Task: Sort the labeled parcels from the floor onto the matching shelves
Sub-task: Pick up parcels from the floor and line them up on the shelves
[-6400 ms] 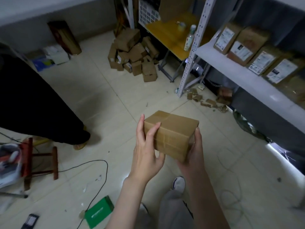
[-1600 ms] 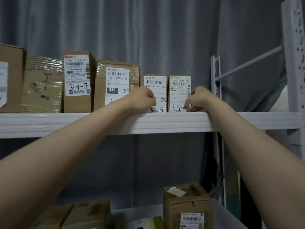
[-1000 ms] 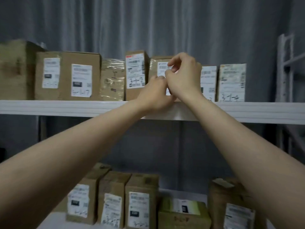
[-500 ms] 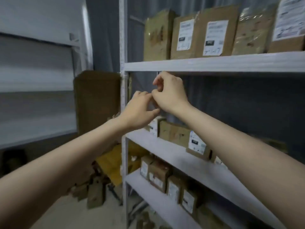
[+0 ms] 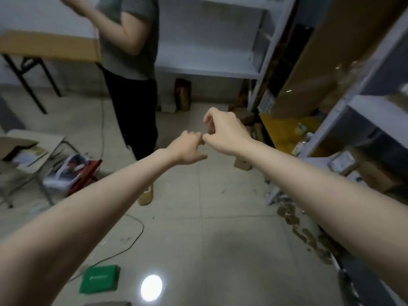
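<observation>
Step judged: between parcels. Left hand [image 5: 188,149] and right hand [image 5: 223,131] touching, fingers loosely curled, nothing visibly held. Next: stoop for parcel [image 5: 241,164] below right wrist, read label.

— The floor [image 5: 220,239]?
— Pale tiles, glossy, mirroring a lamp.
— The shelves [image 5: 209,71]?
— White painted metal, matt. Brown cardboard sheet [image 5: 320,62] beside them; the surface [image 5: 44,47] looks wooden.
</observation>
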Motion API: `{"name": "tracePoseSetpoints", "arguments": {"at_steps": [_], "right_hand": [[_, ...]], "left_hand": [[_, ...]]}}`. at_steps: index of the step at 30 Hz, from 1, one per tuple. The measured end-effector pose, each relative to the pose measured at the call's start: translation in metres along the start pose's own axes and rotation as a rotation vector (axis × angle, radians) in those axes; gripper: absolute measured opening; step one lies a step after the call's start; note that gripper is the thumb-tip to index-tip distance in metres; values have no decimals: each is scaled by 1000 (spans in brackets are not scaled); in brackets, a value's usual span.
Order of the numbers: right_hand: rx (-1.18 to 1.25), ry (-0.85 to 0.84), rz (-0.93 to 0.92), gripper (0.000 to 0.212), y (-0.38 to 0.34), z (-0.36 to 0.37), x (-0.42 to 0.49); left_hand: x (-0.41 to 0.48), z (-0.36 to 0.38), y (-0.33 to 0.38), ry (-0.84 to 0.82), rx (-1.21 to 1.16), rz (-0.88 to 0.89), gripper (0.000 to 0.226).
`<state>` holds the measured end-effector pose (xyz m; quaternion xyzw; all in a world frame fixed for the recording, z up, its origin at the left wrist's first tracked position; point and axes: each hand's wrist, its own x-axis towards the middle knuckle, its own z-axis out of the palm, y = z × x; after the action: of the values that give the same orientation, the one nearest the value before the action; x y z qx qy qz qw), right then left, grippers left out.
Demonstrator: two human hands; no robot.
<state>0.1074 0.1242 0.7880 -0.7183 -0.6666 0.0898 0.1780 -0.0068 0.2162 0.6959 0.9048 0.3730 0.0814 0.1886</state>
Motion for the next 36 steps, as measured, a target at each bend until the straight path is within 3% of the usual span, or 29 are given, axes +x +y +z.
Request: {"name": "tracePoseSetpoints", "arguments": {"at_steps": [7, 15, 24, 36], "right_hand": [[56, -395, -168, 36, -116, 159, 32], [-76, -786, -372, 49, -185, 323, 2], [-154, -941, -485, 53, -212, 486, -26], [-203, -912, -382, 76, -170, 744, -60]], "left_hand": [[-186, 50, -191, -163, -52, -750, 61], [-354, 125, -243, -178, -235, -1277, 68], [-425, 224, -274, -91, -429, -1631, 61], [-431, 388, -380, 98, -575, -1716, 53]]}}
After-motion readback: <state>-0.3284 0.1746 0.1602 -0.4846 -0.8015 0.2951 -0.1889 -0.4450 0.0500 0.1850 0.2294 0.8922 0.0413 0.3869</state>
